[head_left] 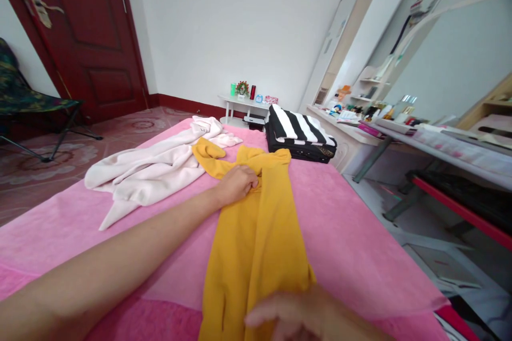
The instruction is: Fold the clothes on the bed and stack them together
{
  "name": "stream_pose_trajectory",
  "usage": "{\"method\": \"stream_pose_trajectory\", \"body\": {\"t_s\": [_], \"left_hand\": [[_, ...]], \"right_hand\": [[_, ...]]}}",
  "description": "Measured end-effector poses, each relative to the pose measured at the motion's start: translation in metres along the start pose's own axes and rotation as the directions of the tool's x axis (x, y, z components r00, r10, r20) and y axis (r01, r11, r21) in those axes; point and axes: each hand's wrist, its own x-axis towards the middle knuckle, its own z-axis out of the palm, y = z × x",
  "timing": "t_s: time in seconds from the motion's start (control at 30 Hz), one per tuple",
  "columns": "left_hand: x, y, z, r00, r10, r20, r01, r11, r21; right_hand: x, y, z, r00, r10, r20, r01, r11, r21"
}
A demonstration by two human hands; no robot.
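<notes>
A yellow long-sleeved top (276, 218) lies lengthwise down the middle of the pink-covered bed, partly folded, with one sleeve bent out at its far left. My left hand (239, 184) is closed on the cloth near its far end, fingers curled into a fold. Low in the view, my right hand (300, 314) is over the near part of the top, slightly blurred. Its fingers look apart with nothing between them; whether they touch the cloth I cannot tell. Left of the yellow top is a crumpled pale pink garment (156, 170).
Folded black and black-and-white striped clothes (300, 133) are stacked at the bed's far right corner. Beyond the pink bedspread (340, 224) stands a small white table (228, 100). A cluttered dressing table (352, 122) is on the right, a camouflage chair (36, 106) on the left.
</notes>
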Motion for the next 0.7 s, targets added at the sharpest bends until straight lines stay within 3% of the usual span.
{"method": "stream_pose_trajectory", "body": {"t_s": [0.07,0.1,0.17,0.2,0.27,0.37,0.5,0.6,0.7], "left_hand": [[-0.004,0.002,0.005,0.999,-0.044,-0.025,0.044,0.999,-0.020],[-0.005,0.003,0.006,0.997,-0.066,-0.035,0.064,0.997,-0.036],[-0.005,0.006,0.007,0.993,-0.102,-0.056,0.097,0.992,-0.080],[-0.005,0.007,0.006,0.990,-0.122,-0.074,0.114,0.988,-0.105],[-0.005,0.005,0.001,0.974,-0.183,-0.135,0.165,0.977,-0.138],[-0.008,-0.010,-0.015,0.914,-0.295,-0.279,0.287,0.955,-0.072],[-0.019,-0.054,-0.046,0.835,-0.394,-0.385,0.472,0.872,0.131],[-0.028,-0.097,-0.068,0.796,-0.478,-0.371,0.577,0.783,0.230],[-0.034,-0.132,-0.082,0.771,-0.594,-0.230,0.633,0.753,0.179]], "right_hand": [[0.018,0.001,-0.019,0.986,-0.054,-0.157,0.046,0.997,-0.057],[0.030,0.003,-0.031,0.952,-0.108,-0.285,0.075,0.989,-0.125],[0.062,0.013,-0.058,0.784,-0.301,-0.543,0.117,0.931,-0.347],[0.080,0.019,-0.071,0.709,-0.385,-0.590,0.107,0.886,-0.450],[0.116,0.032,-0.093,0.653,-0.454,-0.606,0.048,0.823,-0.566],[0.161,0.045,-0.109,0.668,-0.416,-0.617,-0.074,0.788,-0.611],[0.189,0.054,-0.103,0.784,-0.328,-0.528,-0.190,0.682,-0.706],[0.190,0.058,-0.097,0.806,-0.324,-0.496,-0.209,0.629,-0.749],[0.188,0.061,-0.097,0.799,-0.340,-0.496,-0.207,0.618,-0.758]]}}
